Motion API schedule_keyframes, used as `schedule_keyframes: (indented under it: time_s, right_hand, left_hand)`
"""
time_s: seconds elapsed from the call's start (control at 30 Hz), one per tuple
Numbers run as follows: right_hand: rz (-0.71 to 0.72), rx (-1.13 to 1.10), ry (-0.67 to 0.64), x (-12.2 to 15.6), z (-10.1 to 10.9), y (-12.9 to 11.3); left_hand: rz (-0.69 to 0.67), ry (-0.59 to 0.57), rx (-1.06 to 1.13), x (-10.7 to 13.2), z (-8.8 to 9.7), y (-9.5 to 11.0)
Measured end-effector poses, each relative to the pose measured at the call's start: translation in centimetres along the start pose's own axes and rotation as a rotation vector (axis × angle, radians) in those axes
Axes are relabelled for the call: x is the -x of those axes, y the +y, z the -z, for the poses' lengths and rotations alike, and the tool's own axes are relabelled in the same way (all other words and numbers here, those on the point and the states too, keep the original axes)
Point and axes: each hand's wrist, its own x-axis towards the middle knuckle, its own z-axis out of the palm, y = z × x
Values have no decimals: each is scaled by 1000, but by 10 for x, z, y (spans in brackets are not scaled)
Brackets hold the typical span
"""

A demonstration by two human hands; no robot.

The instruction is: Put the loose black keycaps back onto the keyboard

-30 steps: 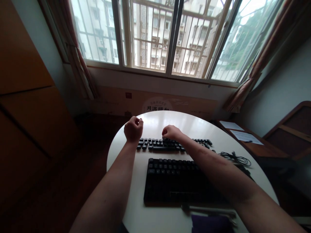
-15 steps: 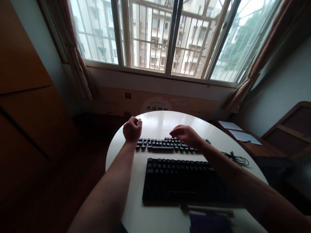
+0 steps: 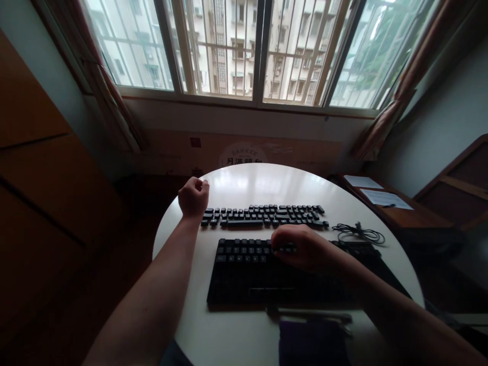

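My right hand (image 3: 299,246) is closed in a pinch at the upper rows of a black keyboard (image 3: 244,284). Its fingertips seem to hold a small black keycap, mostly hidden by the fingers. Keycaps fill the keyboard's upper rows; its lower part looks bare and dark. Behind it, loose black keycaps (image 3: 244,222) lie in rows like a keyboard layout. My left hand (image 3: 193,195) makes a fist at the left end of these rows, over the table's far left edge. Whatever the fist may contain is hidden.
The round white table (image 3: 244,178) carries everything. A coiled black cable (image 3: 358,234) lies at the right. In front of the keyboard are a thin rod-like tool (image 3: 308,314) and a dark purple cloth-like item (image 3: 312,343), both blurred. Papers (image 3: 385,199) rest on a wooden side table.
My right hand has come back from the loose keycaps to the keyboard, fingers pinched. My left hand stays in a fist by the rows. The view has shifted slightly.
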Motion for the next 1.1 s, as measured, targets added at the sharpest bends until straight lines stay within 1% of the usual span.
schedule_keyframes:
  time_s: [0.13, 0.33, 0.43, 0.53, 0.63, 0.73, 0.87, 0.97, 1.1]
  right_hand:
    - [18, 57, -98, 2, -5, 2]
    - [62, 27, -114, 3, -2, -4]
    - [28, 47, -140, 4, 1, -9]
    - [-7, 85, -180, 5, 1, -9]
    - [-6, 99, -198, 4, -2, -6]
    - [27, 98, -187, 3, -5, -3]
    - [21, 133, -171, 1, -8, -4]
    - [-11, 211, -165, -1, -11, -7]
    - [-37, 365, -175, -4, -15, -12]
  left_hand:
    - [-4, 6, -22, -1, -2, -2]
    - [10, -1, -41, -2, -2, -1]
    - [10, -2, -55, -3, -4, -4]
    - [26, 1, -60, -6, -7, -11]
    - [81, -4, -43, -9, -12, -21]
    - [190, -19, -29, -13, -15, -33]
    - [291, 11, -46, -16, -16, -48]
    - [352, 31, -57, -16, -14, -52]
    - [384, 18, -63, -17, -13, -52]
